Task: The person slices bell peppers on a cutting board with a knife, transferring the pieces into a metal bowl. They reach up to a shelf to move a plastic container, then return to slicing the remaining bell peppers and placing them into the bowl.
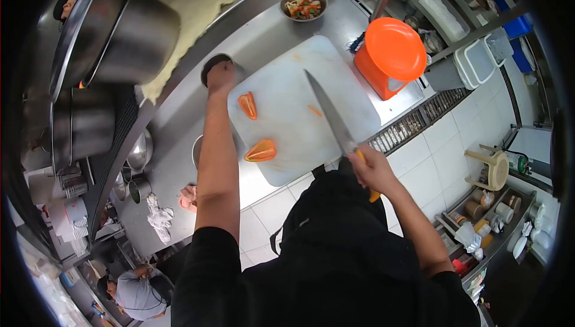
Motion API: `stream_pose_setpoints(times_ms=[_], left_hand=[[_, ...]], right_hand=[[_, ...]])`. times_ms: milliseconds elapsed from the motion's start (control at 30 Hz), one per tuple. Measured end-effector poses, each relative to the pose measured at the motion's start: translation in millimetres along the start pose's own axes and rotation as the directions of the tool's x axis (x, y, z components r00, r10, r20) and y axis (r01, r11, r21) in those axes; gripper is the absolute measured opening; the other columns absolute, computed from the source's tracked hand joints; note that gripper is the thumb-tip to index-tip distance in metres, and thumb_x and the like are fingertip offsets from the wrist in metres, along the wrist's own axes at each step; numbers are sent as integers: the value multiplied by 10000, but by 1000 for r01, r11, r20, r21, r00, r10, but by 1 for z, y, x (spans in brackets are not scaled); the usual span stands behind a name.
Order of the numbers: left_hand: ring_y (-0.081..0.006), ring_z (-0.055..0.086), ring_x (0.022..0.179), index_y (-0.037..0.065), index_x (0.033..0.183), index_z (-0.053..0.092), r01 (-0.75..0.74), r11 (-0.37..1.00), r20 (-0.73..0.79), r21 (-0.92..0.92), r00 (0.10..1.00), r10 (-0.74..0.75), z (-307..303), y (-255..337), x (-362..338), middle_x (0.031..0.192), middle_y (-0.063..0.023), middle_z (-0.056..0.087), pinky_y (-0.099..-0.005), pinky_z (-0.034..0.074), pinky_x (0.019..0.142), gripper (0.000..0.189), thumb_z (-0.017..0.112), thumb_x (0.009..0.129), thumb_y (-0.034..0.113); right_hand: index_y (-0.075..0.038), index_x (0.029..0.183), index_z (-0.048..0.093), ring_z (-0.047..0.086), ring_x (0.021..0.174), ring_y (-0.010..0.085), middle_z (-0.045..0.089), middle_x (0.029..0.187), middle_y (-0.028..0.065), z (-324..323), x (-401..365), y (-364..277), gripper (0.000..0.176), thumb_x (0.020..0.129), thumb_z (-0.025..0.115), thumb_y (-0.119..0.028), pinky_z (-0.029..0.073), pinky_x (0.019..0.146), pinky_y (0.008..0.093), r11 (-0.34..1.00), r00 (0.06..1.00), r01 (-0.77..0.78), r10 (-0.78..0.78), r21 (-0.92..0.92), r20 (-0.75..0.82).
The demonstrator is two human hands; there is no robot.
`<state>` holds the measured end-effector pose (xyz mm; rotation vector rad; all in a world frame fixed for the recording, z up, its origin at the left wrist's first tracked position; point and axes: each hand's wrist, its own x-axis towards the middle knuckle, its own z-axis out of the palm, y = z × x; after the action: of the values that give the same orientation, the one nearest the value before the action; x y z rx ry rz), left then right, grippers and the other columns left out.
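Note:
My right hand [375, 171] is closed around the yellow handle of a large kitchen knife [328, 110]. The long blade slants up and left over the white cutting board [287, 96]. My left hand [220, 76] reaches over the rim of a round metal bowl [208, 65] beside the board's left edge; its fingertips are hidden. Two cut pieces of orange pepper lie on the board, an upper piece [247, 105] and a lower piece [261, 150], inner sides up. A thin orange strip [315, 111] rests near the blade, with a small scrap [297, 57] farther up.
A metal bowl of cut vegetables [303, 8] stands at the far end of the steel counter [248, 39]. An orange lidded container [392, 57] is right of the board. Another metal bowl [196, 150] sits partly behind my left forearm. A co-worker [141, 291] is at lower left.

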<state>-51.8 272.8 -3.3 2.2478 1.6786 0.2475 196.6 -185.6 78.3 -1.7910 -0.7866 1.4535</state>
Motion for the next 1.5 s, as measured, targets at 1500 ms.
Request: stream_pose_setpoints(times_ms=[1500], left_hand=[[-392,742,1032,90,1209,718,-188,982,-283,-32,944,172,-61,11,-74,1120,-146,777,-497,600,906,287,704,968,246]], right_hand=[[-11,999,523,644,492,183,632,670,89,31,-30,74,304,1099,659,-263,522,446,348,987,931,-132,92,-91,-354]])
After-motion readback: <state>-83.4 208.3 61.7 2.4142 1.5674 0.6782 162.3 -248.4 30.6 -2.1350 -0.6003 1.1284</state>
